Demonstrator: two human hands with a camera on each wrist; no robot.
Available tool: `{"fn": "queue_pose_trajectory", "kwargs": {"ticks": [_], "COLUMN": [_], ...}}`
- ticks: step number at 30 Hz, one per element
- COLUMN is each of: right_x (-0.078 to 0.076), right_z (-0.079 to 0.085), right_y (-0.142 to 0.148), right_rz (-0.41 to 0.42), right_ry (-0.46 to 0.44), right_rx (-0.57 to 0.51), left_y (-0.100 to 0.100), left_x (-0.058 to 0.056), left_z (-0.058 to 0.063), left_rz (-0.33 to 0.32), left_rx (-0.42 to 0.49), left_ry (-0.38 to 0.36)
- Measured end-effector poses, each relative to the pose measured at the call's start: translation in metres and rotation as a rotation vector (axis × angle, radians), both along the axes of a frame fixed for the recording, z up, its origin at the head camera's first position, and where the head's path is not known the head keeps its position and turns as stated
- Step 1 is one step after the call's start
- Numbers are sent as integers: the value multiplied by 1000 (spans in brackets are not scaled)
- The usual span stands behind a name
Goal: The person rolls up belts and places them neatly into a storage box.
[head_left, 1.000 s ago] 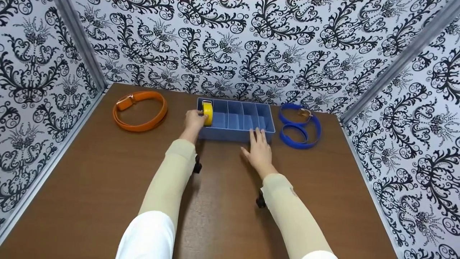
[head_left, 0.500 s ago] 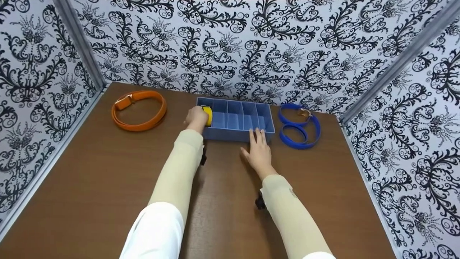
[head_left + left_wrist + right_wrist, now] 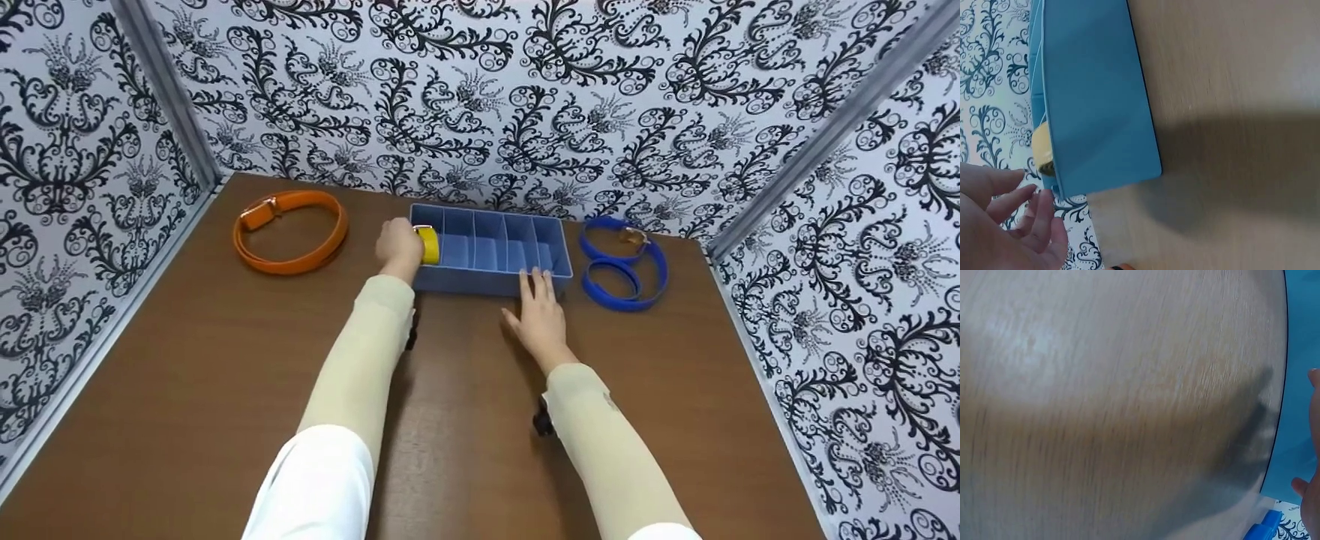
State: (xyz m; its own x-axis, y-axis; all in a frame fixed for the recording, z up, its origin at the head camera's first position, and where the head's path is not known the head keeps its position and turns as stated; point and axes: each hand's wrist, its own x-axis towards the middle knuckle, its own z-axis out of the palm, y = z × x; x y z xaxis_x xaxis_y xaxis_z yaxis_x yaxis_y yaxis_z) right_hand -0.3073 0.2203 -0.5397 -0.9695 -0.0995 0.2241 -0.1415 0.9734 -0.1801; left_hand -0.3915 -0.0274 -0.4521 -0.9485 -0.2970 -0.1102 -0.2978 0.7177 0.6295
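Note:
A blue-grey divided box [image 3: 480, 283] sits at the back of the table, its compartments side by side. A rolled yellow belt [image 3: 430, 246] stands in the leftmost compartment, its buckle at the top. My left hand [image 3: 400, 244] is at the box's left end beside the roll. In the left wrist view, its loosely bent fingers [image 3: 1044, 219] are apart from the yellow belt and hold nothing. My right hand [image 3: 543, 319] rests its spread fingertips against the front rim, near the right end. Only part of that hand shows in the right wrist view.
An orange belt [image 3: 292, 265] lies coiled on the brown table [image 3: 465, 420], left of the box. To its right, close by, is a blue belt [image 3: 626, 304] looped in coils. Patterned walls [image 3: 480, 97] stand behind and at both sides.
My left hand reached over the yellow roll, then drew back left, its fingers coming off the belt. The roll shifted slightly left and sits lower. My right hand has stayed put.

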Motion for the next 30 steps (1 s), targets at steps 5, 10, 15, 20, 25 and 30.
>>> {"fn": "queue_pose_trajectory", "kwargs": {"ticks": [5,10,15,20,25,30], "right_x": [-1,-3,-3,-2,1,9], "right_z": [4,10,17,24,24,21], "right_y": [4,7,9,14,18,26], "right_rz": [5,28,52,82,111,169], "right_ry": [-2,-24,-95,-155,-168,-160], "right_rx": [5,9,12,18,43,48], "left_y": [-5,-8,-7,-7,-11,-18], "left_x": [1,6,17,26,36,56], "left_z": [9,19,21,15,6,-3], "left_rz": [-29,-98,-173,-295,-404,-487], "left_rx": [0,2,-50,-175,-231,-226], "left_ry": [55,103,142,130,101,124]}}
